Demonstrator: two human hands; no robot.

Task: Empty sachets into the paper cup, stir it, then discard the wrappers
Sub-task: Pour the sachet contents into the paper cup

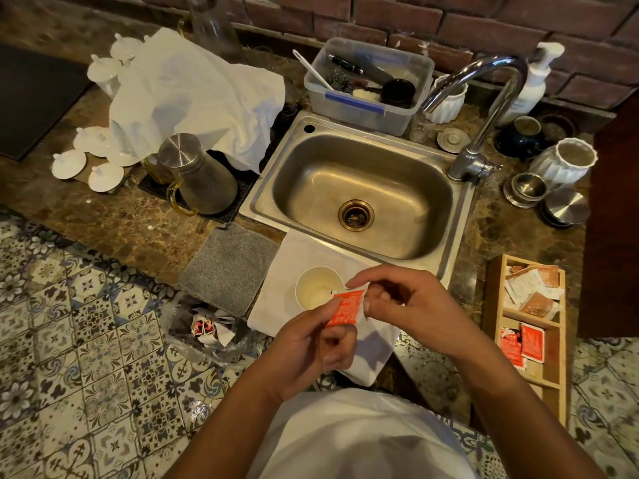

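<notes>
1. Sachet, red, is hanging just above the cup.
2. Left hand is pinching its lower edge.
3. Right hand is pinching its top corner.
4. Cup is sitting on a white cloth on the tabletop.

I can read no text anywhere. The red sachet pinched between my left hand and right hand carries white print, but it is too small and blurred to make out. The red sachets in the wooden tray show markings equally illegible.
</notes>
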